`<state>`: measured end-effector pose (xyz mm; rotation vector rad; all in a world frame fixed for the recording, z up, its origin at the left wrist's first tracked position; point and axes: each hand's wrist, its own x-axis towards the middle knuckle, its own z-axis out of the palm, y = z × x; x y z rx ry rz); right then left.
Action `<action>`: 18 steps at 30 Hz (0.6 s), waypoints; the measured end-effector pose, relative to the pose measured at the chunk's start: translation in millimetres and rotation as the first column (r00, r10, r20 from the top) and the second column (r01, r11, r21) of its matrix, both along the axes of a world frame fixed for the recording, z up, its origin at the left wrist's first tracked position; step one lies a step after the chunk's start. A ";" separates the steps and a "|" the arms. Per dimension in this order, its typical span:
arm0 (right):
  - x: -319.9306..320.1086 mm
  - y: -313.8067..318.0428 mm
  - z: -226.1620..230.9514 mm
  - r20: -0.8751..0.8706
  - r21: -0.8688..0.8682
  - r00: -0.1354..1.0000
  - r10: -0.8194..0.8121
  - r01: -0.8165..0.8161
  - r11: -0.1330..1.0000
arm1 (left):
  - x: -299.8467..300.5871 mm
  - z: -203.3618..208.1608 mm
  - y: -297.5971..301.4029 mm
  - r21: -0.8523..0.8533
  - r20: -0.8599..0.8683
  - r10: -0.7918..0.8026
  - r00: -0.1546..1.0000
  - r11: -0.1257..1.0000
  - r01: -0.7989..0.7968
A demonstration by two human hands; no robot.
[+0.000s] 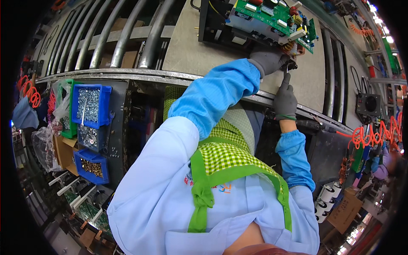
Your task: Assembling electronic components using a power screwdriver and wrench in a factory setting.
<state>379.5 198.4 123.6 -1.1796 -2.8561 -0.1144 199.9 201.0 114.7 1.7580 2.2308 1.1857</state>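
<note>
A black-cased electronic unit (219,37) with a green circuit board (265,16) lies at the far edge of my reach. Its board carries capacitors and white blocks, and a copper-wound coil (290,47) shows at its near right corner. My left hand (267,60), in a grey glove, is closed at that corner, just below the coil, beside a small dark part (292,65). What its fingers grip is hidden. My right hand (285,101), also gloved, is closed on a slim metal tool (287,69), with one finger stretched along it toward the dark part.
The unit rests on a pale board (182,53) over a roller conveyor (148,36). To my left are blue bins of metal fasteners (89,104) and brass-coloured pieces (91,168), with a spanner (111,118) beside them. Coiled orange hoses (369,137) hang at the right.
</note>
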 end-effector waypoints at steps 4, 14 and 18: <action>-2.2 -0.7 43.7 0.074 -0.033 0.993 0.091 -0.088 0.996 | -8.3 -8.1 -1.8 0.010 0.025 0.014 1.000 1.000 -0.015; -60.7 52.4 116.7 0.441 -0.013 0.876 0.194 -0.210 0.978 | -1.4 4.7 -4.9 -0.088 0.062 -0.026 0.998 0.996 0.031; -60.2 39.8 97.6 0.434 -0.019 0.885 0.167 -0.176 0.984 | -5.1 1.9 -5.7 -0.083 0.006 0.003 1.000 0.997 -0.002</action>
